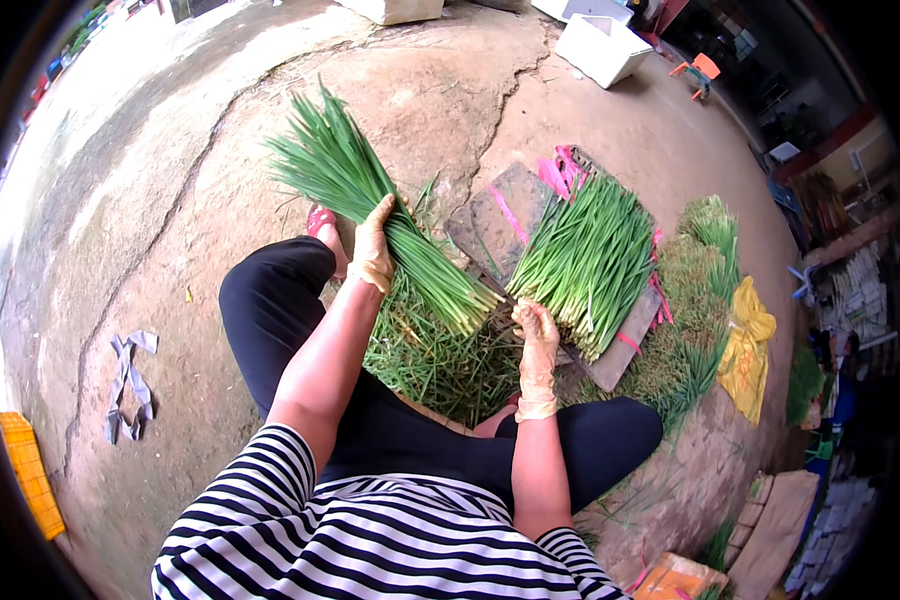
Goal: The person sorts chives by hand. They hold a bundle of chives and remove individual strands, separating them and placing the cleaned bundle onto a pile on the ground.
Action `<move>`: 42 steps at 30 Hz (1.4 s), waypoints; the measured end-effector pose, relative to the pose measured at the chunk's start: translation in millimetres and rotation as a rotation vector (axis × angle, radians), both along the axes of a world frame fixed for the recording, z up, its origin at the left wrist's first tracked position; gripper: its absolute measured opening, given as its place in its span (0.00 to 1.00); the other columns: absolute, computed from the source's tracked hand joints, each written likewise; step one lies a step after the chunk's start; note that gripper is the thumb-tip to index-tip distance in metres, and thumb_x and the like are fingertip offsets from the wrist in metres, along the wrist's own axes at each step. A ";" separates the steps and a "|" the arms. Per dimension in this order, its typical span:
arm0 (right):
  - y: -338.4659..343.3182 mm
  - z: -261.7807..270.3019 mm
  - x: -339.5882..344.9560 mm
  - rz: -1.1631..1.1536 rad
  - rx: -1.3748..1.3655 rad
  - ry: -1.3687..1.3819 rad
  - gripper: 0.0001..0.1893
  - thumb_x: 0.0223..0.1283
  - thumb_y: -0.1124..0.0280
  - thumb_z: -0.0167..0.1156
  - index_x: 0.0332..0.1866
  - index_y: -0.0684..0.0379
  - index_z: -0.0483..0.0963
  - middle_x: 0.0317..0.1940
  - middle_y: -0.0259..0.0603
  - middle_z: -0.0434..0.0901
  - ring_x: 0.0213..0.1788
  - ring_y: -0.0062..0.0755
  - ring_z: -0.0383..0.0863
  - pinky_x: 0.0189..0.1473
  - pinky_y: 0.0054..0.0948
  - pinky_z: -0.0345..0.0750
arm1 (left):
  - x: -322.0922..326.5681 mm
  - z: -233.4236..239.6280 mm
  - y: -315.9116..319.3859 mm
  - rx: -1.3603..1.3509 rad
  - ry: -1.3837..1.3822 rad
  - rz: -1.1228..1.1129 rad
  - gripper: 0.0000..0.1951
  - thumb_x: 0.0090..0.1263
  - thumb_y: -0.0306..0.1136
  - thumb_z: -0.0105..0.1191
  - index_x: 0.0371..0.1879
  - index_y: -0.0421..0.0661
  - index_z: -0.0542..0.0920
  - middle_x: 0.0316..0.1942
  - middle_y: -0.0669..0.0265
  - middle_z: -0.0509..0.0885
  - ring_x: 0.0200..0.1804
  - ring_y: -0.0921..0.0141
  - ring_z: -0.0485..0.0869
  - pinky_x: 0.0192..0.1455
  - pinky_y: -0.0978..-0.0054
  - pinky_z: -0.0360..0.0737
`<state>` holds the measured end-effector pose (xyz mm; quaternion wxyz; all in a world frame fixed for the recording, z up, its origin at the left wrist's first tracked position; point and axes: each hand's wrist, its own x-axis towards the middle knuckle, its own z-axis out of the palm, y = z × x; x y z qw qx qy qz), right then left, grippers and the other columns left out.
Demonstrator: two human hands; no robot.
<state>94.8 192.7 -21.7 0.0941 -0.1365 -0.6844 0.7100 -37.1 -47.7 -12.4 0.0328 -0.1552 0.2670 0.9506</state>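
My left hand [373,244], in a thin pale glove, is closed around a thick bunch of garlic chives [412,247]. The green tips fan out to the upper left, and the pale stem ends point toward my right hand. My right hand [535,330], gloved too, has its fingers curled in just right of those stem ends. Whether something small is pinched in it is hidden. Beyond it, a flat pile of chives [592,255] lies on a muddy board [499,217]. Loose trimmed leaves [442,360] are heaped between my legs.
Pink plastic strips [562,172] lie by the board. More chives [690,300] and a yellow plastic bag [748,349] are to the right. White foam boxes [604,49] and a small orange chair [696,73] stand at the back. A grey cloth strip [129,386] lies on the cracked ground.
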 end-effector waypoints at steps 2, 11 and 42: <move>-8.2 25.1 -11.5 0.263 0.189 0.075 0.44 0.43 0.48 0.66 0.62 0.62 0.58 0.59 0.52 0.64 0.61 0.39 0.63 0.61 0.31 0.61 | 11.1 9.2 16.6 -0.186 0.052 -0.085 0.12 0.59 0.36 0.59 0.34 0.40 0.79 0.26 0.66 0.80 0.27 0.72 0.78 0.29 0.76 0.76; -68.9 -0.9 -18.6 0.415 0.417 -0.138 0.28 0.37 0.69 0.68 0.49 0.61 0.67 0.38 0.39 0.78 0.41 0.33 0.77 0.45 0.30 0.72 | 42.1 -1.8 52.8 -0.097 0.240 -0.597 0.24 0.64 0.41 0.53 0.55 0.40 0.69 0.45 0.59 0.79 0.46 0.66 0.79 0.50 0.71 0.76; -19.5 92.3 -54.2 -0.193 -0.431 0.171 0.07 0.57 0.68 0.60 0.34 0.58 0.72 0.20 0.27 0.72 0.16 0.15 0.67 0.18 0.14 0.63 | 46.8 18.6 49.1 -0.397 0.278 -0.624 0.09 0.59 0.26 0.58 0.36 0.39 0.76 0.25 0.64 0.80 0.26 0.73 0.78 0.27 0.79 0.75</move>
